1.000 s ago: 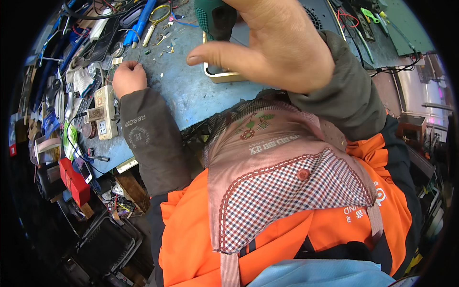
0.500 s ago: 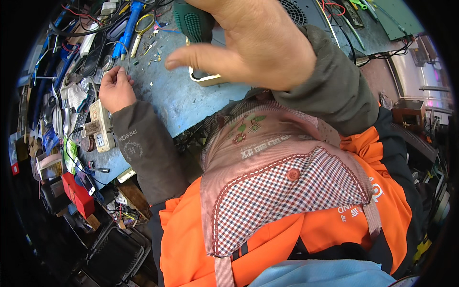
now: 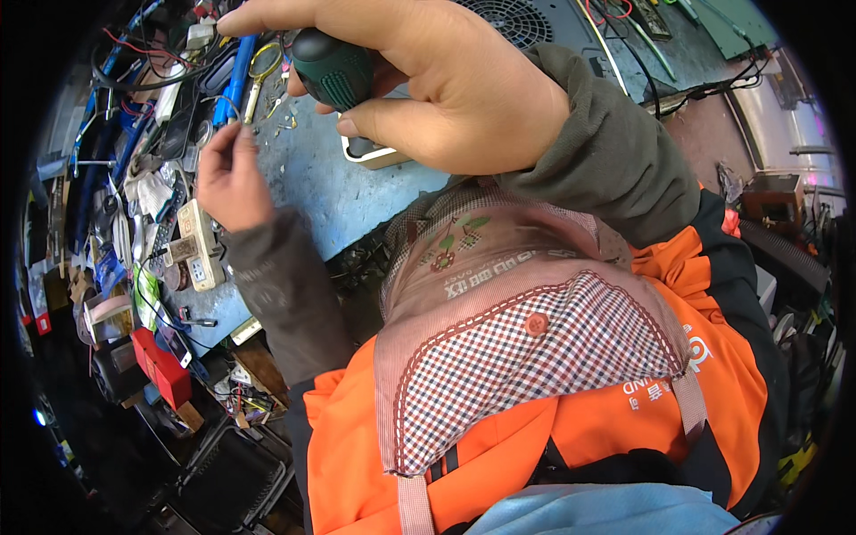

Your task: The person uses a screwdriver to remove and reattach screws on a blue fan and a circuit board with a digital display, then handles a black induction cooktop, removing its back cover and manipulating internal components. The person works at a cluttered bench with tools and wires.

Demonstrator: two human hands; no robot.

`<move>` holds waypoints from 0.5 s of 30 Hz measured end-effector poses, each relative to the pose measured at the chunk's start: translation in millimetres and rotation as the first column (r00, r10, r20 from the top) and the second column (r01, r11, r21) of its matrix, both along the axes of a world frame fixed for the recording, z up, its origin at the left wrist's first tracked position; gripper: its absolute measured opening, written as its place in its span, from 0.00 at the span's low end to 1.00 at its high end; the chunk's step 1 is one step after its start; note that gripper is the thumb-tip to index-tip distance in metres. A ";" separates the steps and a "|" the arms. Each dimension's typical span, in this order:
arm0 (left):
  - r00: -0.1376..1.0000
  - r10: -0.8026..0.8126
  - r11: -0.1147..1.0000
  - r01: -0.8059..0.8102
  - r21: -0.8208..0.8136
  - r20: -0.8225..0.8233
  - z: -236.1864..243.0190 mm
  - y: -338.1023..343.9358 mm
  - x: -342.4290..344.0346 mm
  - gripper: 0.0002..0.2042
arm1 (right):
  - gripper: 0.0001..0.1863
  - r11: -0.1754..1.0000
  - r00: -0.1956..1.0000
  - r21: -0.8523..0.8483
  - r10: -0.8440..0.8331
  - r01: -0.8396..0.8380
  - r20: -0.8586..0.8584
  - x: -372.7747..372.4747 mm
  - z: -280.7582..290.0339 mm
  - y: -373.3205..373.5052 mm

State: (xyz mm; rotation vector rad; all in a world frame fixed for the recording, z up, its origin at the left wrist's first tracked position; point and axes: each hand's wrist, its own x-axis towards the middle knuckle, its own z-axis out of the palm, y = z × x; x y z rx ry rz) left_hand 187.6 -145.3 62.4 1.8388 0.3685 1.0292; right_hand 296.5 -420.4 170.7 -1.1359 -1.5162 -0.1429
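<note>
My right hand (image 3: 473,98) grips a dark green screwdriver (image 3: 332,69) by its thick ribbed handle. The index finger stretches out past the handle's top; the shaft is hidden from me. Partly covered by this hand, a box-like piece with a white rim (image 3: 379,160) lies on the blue-grey bench top (image 3: 330,201). On the left, my left hand (image 3: 234,183) has thumb and fingers pinched together on a thin grey cable (image 3: 228,102), which arcs up from the fingertips. Small metal bits lie on the bench between the hands.
A magnifying glass (image 3: 265,61) and a blue tool (image 3: 234,80) lie beyond my left hand. Cluttered tools and cables line the left side, with a power strip (image 3: 201,245) and a red box (image 3: 162,367). A round black grille (image 3: 508,20) sits at the back.
My right hand has moved left and its thumb and fingers have closed around the screwdriver handle, which now shows lower in view. My left hand has shifted slightly right, still pinching.
</note>
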 end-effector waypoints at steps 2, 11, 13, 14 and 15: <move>0.976 -0.216 0.976 0.216 0.025 0.030 10.2 -48.8 -7.1 0.08 | 0.46 0.991 0.999 0.131 0.028 -0.033 0.038 0.1 -2.6 -1.9; 0.890 -0.451 0.872 0.456 0.177 -0.069 27.1 -131.6 -18.1 0.13 | 0.45 0.969 0.889 0.149 0.243 -0.199 -0.389 -1.7 15.1 -42.1; 0.881 -0.468 0.864 0.473 0.172 -0.069 27.9 -136.5 -14.9 0.13 | 0.45 0.979 0.882 0.162 0.185 -0.125 -0.434 -10.5 23.5 -47.6; 0.876 -0.478 0.864 0.482 0.145 -0.065 26.0 -139.2 -13.7 0.13 | 0.45 0.990 0.890 0.137 0.082 -0.023 -0.449 -17.5 27.1 -47.8; 0.871 -0.487 0.864 0.490 0.117 -0.062 24.4 -142.1 -12.9 0.12 | 0.45 0.992 0.875 0.122 0.091 -0.037 -0.476 -11.0 18.0 -48.7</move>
